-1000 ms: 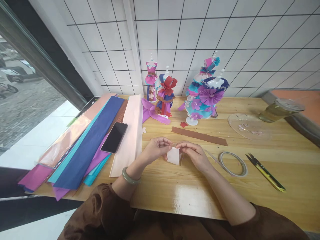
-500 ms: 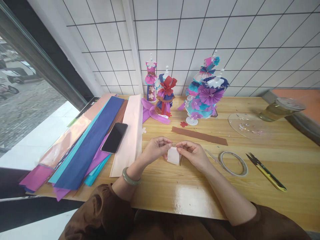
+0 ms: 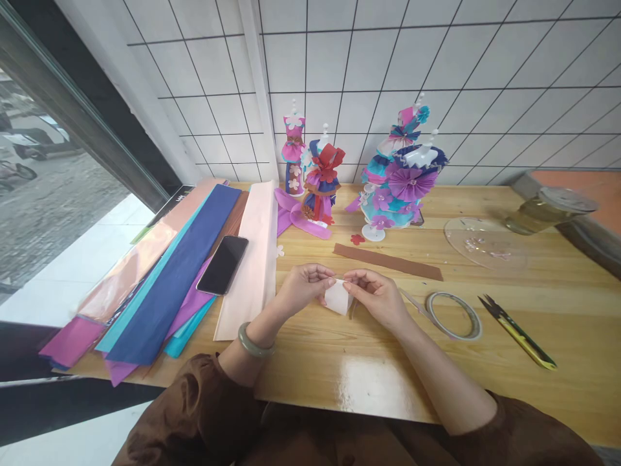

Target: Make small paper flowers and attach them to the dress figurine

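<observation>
A small pale piece of paper (image 3: pixel 336 298) is held between both hands above the wooden table. My left hand (image 3: pixel 305 285) pinches its upper left edge with thumb and fingers; a greenish bangle (image 3: pixel 253 343) circles that wrist. My right hand (image 3: pixel 377 296) pinches the upper right edge, and something thin and brownish hangs by its fingers, too small to name. Just right of that hand lies a roll of narrow tape (image 3: pixel 453 316). Beyond the hands rests a brown paper strip (image 3: pixel 388 261).
Thread snips (image 3: pixel 518 332) lie at the right. Coloured paper sheets (image 3: pixel 165 278), a pale pink sheet (image 3: pixel 250 265) and a phone (image 3: pixel 222 265) cover the left. Small dress forms in paper dresses (image 3: pixel 405 178) stand at the back. A clear dish (image 3: pixel 478 244) sits near a jar (image 3: pixel 548 210).
The pale paper has tilted slightly between my fingers. Both hands keep their pinch in nearly the same place, and the view has shifted a little.
</observation>
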### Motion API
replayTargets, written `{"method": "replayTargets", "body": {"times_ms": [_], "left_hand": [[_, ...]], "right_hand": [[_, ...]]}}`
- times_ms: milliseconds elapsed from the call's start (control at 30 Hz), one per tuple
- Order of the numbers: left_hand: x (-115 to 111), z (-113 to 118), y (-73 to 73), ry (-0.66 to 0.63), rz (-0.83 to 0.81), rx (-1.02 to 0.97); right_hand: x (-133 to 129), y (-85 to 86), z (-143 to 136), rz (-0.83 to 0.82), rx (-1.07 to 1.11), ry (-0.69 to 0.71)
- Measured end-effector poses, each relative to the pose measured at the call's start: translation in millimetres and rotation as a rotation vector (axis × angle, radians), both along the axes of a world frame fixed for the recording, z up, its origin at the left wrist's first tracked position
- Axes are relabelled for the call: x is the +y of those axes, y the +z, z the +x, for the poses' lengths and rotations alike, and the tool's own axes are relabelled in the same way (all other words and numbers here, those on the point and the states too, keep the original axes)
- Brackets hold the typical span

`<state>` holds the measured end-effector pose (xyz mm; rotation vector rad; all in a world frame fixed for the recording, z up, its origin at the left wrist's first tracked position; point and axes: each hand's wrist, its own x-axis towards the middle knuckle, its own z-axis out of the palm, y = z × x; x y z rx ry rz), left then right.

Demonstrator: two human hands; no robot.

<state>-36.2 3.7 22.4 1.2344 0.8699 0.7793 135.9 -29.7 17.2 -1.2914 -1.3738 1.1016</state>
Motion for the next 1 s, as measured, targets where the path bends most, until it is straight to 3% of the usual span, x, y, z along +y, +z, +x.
{"method": "replayTargets", "body": {"times_ms": [200,1000], "left_hand": [[0.4,1.1,-1.5,0.047,0.025,0.022],[-1.4,2.1,-1.0,-0.001,-0.03,-0.057]], "right_hand": [[0.3,-2.6,0.0,0.014,0.002,-0.026],[1.2,-2.4,0.3,0.009,-0.01,-0.008]]}}
